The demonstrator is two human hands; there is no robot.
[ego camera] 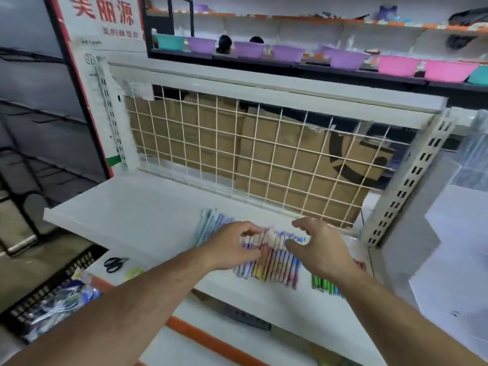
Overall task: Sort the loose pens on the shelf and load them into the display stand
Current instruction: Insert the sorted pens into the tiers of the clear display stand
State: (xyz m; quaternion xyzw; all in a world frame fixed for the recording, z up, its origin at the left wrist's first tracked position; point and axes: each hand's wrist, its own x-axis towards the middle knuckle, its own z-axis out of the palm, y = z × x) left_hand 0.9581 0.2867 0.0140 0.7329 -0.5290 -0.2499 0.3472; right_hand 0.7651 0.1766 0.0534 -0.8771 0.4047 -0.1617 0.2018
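Observation:
A row of pastel pens (274, 262) in purple, pink, yellow and blue lies side by side on the white shelf (137, 215). My left hand (232, 244) grips the left end of the row, fingers curled over the pen tops. My right hand (317, 247) hovers over the right end with its fingers spread and bent. A lighter bundle of pale blue pens (208, 225) lies just left of my left hand. Green and blue pens (326, 285) show below my right wrist. No display stand can be made out.
A white wire grid (264, 151) backs the shelf, with cardboard boxes behind it. Black scissors (115, 263) and a tape roll (133, 273) lie on the lower shelf. A black basket (45, 297) of packets sits at lower left. Plastic bowls (343, 59) line the upper shelf.

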